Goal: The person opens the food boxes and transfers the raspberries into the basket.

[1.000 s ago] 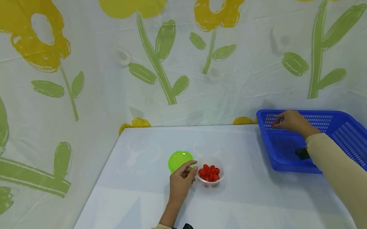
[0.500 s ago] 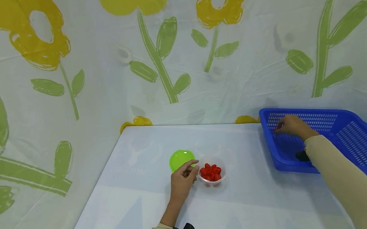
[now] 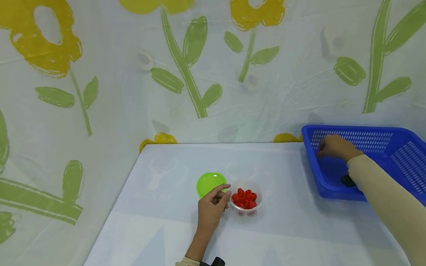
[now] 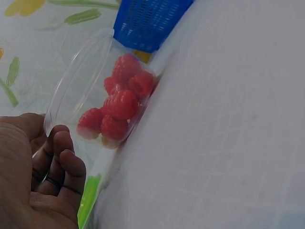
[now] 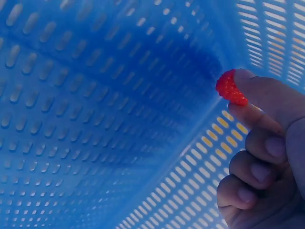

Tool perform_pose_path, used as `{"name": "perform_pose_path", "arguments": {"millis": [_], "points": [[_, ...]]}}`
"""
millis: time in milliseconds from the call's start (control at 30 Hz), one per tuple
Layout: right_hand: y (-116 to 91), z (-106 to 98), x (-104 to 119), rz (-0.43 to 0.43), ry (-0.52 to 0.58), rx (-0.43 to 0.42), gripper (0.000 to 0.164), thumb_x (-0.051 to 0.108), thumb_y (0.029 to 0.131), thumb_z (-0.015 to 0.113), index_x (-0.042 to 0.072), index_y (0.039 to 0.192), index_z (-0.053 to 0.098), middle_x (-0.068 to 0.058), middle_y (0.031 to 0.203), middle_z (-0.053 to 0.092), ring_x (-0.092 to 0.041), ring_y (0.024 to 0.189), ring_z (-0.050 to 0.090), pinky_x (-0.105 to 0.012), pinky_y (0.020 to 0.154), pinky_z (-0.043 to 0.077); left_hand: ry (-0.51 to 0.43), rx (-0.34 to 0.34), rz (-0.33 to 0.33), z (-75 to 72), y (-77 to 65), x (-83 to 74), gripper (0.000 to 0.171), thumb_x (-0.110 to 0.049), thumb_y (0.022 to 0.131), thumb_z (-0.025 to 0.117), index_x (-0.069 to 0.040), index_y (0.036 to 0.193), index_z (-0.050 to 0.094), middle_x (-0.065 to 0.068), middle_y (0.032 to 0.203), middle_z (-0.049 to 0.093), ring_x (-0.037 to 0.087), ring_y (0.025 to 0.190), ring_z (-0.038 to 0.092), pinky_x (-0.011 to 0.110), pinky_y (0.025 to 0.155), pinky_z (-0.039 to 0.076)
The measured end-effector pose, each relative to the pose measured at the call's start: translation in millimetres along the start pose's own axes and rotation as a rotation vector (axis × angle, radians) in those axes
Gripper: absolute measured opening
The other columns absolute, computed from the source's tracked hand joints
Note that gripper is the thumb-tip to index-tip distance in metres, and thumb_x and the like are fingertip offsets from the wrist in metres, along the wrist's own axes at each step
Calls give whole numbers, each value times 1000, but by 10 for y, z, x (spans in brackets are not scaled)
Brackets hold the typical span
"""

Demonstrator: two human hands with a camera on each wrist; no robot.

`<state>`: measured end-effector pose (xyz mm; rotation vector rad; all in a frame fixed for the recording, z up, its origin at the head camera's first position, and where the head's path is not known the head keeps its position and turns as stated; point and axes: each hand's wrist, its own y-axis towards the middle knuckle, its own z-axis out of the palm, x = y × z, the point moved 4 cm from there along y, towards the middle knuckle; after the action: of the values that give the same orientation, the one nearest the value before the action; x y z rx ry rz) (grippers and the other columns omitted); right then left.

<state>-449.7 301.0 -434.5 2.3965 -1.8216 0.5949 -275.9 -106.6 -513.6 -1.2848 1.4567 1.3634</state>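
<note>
My left hand (image 3: 208, 210) pinches the near-left rim of a clear plastic bowl (image 4: 76, 81), thumb and index finger at its edge. Several red raspberries (image 3: 244, 198) lie in the bowl. Over in the blue plastic basket (image 3: 319, 183), at its left end, is my right hand (image 3: 334, 146). Between thumb and index finger it holds one raspberry (image 5: 229, 88), seen clearly in the right wrist view; the other fingers are curled. That raspberry is hidden by the hand in the head view.
A bright green round dish or lid (image 3: 209, 182) lies just behind the left hand, left of the bowl. Perforated basket walls (image 5: 190, 162) surround the right hand. White cloth with printed flowers (image 3: 265, 83) hangs behind and left of the white table (image 3: 185, 160).
My right hand has sunk lower into the basket with the raspberry. The left hand has stayed at the bowl's rim. The head view has shifted slightly.
</note>
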Motion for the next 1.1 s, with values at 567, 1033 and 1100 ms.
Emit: {"name": "perform_pose_path", "arguments": {"millis": [567, 1033, 1100], "points": [[-46, -135, 123, -31, -47, 36, 26, 16, 82, 79, -7, 93, 74, -16, 89, 71, -36, 85, 66, -54, 75, 54, -27, -6, 24, 16, 12, -4, 22, -20, 93, 74, -14, 114, 75, 2, 75, 63, 13, 61, 57, 19, 54, 46], [-324, -408, 664, -102, -120, -59, 23, 17, 91, 72, -3, 101, 74, -24, 108, 68, -41, 97, 63, -57, 83, 51, -27, 6, 16, 12, 7, 20, 23, -23, 93, 74, -16, 115, 74, 3, 75, 62, 13, 62, 58, 20, 54, 47], [-362, -422, 752, -110, -113, -67, 23, 19, 92, 72, -1, 102, 74, -21, 106, 69, -38, 96, 64, -56, 82, 51, -29, 1, 18, 9, 5, 12, 22, -20, 93, 74, -15, 115, 74, 3, 75, 62, 14, 62, 58, 20, 54, 47]]}}
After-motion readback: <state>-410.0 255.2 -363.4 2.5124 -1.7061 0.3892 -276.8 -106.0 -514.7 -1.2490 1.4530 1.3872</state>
